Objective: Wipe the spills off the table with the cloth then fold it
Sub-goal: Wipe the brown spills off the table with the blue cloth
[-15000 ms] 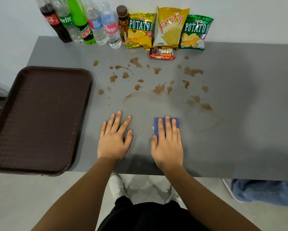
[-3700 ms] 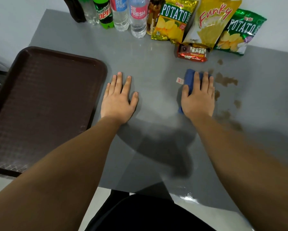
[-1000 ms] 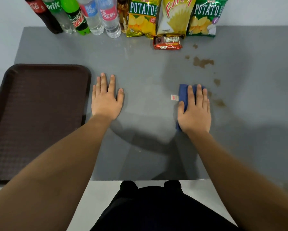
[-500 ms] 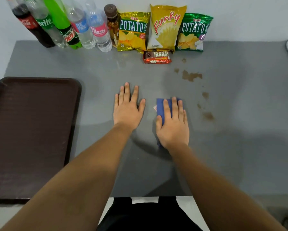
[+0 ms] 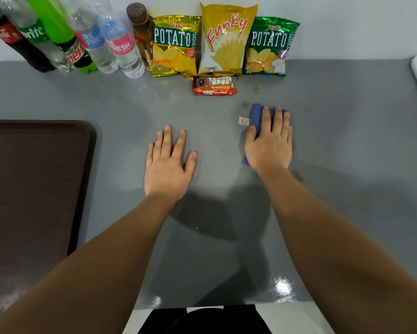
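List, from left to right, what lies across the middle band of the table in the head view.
tray → left hand → cloth tag → cloth, pressed flat under the right hand

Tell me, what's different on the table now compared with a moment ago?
The right hand has pushed the blue cloth away, over the big brown spill; only faint spots remain. The left hand stayed flat; tray, bottles and snack bags stayed put.
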Tool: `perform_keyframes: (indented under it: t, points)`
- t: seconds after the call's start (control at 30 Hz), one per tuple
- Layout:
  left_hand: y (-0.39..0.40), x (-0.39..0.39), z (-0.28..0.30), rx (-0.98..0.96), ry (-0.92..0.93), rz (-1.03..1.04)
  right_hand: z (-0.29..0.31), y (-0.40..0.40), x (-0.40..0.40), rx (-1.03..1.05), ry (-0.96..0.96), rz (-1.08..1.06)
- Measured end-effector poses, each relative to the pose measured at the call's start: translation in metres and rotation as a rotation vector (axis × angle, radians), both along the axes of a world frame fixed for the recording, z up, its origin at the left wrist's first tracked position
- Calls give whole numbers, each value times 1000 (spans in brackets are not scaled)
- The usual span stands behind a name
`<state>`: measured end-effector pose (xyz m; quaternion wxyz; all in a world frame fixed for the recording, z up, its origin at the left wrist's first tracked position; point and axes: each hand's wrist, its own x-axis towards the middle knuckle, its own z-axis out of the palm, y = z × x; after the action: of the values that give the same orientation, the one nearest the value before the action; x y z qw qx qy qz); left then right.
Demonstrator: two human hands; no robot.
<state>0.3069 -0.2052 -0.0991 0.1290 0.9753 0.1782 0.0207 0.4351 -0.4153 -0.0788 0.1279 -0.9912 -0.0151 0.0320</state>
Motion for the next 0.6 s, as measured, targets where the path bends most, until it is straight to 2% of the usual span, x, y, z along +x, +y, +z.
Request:
perform_keyframes:
  t: [0.1, 0.23, 0.4, 0.6]
  points:
    - [0, 0, -1, 11, -8, -3, -4, 3, -25, -3, -20, -45]
    - [-1, 0, 0, 31, -1, -7, -9, 20, -39, -32, -47, 5]
    - [-1, 0, 4, 39, 24, -7, -6, 35, -2, -5, -44, 97]
    - [-1, 0, 4, 24, 33, -7, -3, 25, 49, 14, -20, 78]
